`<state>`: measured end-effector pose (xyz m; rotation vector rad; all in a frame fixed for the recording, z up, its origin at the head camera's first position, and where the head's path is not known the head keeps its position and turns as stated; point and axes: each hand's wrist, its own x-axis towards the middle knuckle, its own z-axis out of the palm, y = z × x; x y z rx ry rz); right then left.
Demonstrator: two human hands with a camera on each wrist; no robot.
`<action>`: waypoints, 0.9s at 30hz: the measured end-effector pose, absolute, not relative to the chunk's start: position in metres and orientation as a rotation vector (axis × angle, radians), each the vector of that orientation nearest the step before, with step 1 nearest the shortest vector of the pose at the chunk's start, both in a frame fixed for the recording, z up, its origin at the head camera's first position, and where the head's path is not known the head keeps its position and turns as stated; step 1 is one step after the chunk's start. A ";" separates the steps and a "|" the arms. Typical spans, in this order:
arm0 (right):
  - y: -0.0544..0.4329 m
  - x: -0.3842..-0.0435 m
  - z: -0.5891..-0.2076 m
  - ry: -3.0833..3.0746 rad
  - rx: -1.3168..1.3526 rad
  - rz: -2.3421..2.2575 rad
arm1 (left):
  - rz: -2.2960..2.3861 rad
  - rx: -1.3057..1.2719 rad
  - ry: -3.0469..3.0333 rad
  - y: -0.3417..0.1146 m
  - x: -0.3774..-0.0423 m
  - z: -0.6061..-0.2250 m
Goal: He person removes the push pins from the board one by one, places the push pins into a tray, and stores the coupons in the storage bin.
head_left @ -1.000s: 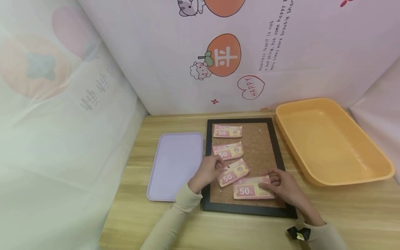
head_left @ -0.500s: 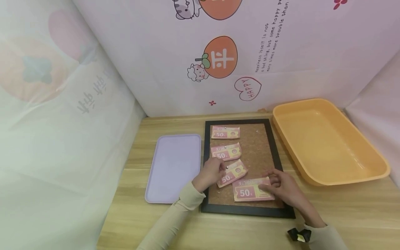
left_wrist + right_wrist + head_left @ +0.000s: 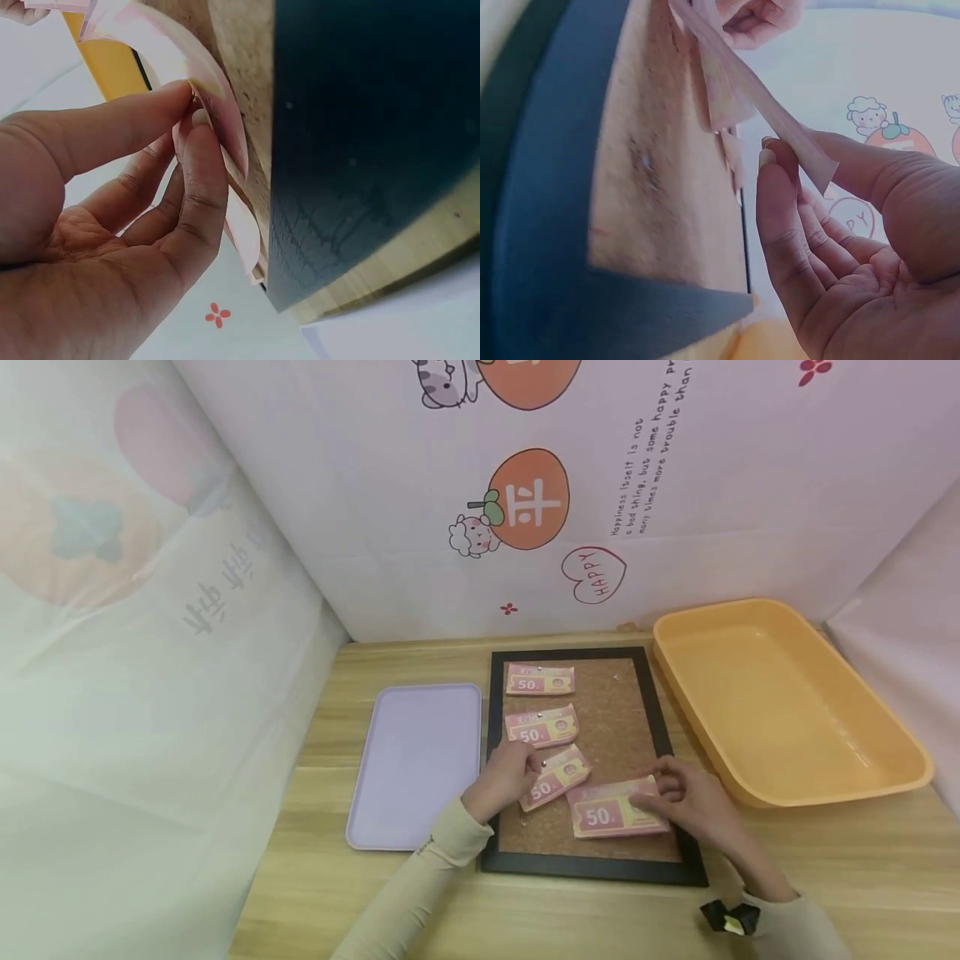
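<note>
My right hand (image 3: 693, 802) pinches the right end of a pink and yellow coupon (image 3: 600, 817) marked 50. The right wrist view has this coupon (image 3: 761, 94) edge-on, lifted off the corkboard (image 3: 611, 727), thumb on one side and fingers on the other. My left hand (image 3: 508, 777) is at the left end of another coupon (image 3: 564, 772), which lies tilted on the cork with a small pin (image 3: 543, 764) near its top edge. In the left wrist view, thumb and index finger pinch a curved coupon's edge (image 3: 217, 97). Two more coupons (image 3: 540, 681) lie higher up the board, each with a pin.
The corkboard has a black frame (image 3: 592, 867). A lilac tray (image 3: 412, 768) lies left of it on the wooden table (image 3: 300, 877). To the right stands a deep orange-yellow tub (image 3: 795, 710). White printed cloth (image 3: 420, 527) hangs behind and at the sides.
My right hand has shifted a little to the right, carrying its coupon with it and tilting it slightly. My left hand stays at the tilted coupon, fingertips drawn closer to the pin.
</note>
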<state>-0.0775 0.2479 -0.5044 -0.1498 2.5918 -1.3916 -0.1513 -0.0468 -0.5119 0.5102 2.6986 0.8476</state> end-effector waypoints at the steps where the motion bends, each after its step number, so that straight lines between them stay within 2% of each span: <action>1: 0.250 -0.078 -0.503 2.608 -0.153 -1.377 | 0.853 0.510 2.699 -0.048 -0.152 -0.512; 12: 0.277 -0.082 -0.479 2.752 -0.084 -1.180 | 0.892 0.539 2.760 -0.072 -0.153 -0.508; 27: 0.325 -0.090 -0.457 2.876 0.013 -1.173 | 1.005 0.461 2.792 -0.121 -0.152 -0.506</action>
